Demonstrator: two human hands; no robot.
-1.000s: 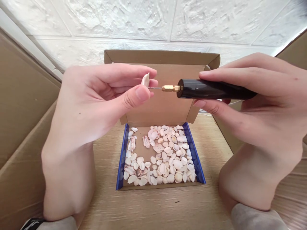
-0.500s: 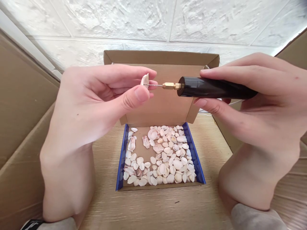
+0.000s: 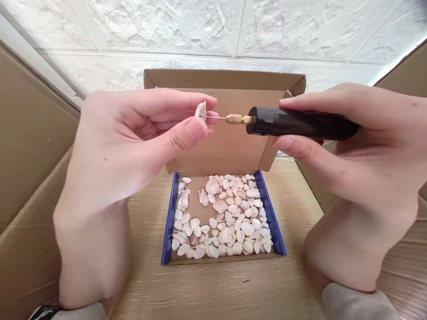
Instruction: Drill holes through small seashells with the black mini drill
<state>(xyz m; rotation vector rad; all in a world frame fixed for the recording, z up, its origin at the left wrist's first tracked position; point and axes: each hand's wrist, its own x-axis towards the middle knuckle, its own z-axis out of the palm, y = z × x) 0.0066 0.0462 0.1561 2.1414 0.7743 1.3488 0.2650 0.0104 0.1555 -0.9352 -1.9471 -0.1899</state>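
Note:
Between thumb and fingers, my left hand (image 3: 143, 129) pinches a small whitish seashell (image 3: 201, 109) on edge. My right hand (image 3: 353, 146) is wrapped round a black hand drill (image 3: 293, 123), held level and pointing left. From its brass chuck (image 3: 237, 119) a thin drill bit (image 3: 216, 117) reaches to the shell, and its tip meets the shell's face. Whether the bit has gone through is hidden by the shell and thumb. Below both hands lies an open cardboard box (image 3: 276, 231) with blue side walls, holding many pale seashells (image 3: 230, 235).
The box's raised lid (image 3: 223, 80) stands behind the hands, against a white brick-patterned wall (image 3: 167, 26). Cardboard panels (image 3: 30, 133) rise at left and right. A thin white cable (image 3: 287, 157) shows beside the lid. On the wooden table (image 3: 213, 289) lies a small dark sliver (image 3: 246, 281).
My right hand's back and index finger have dipped slightly round the drill. The bit stays against the shell, and my left hand has barely moved.

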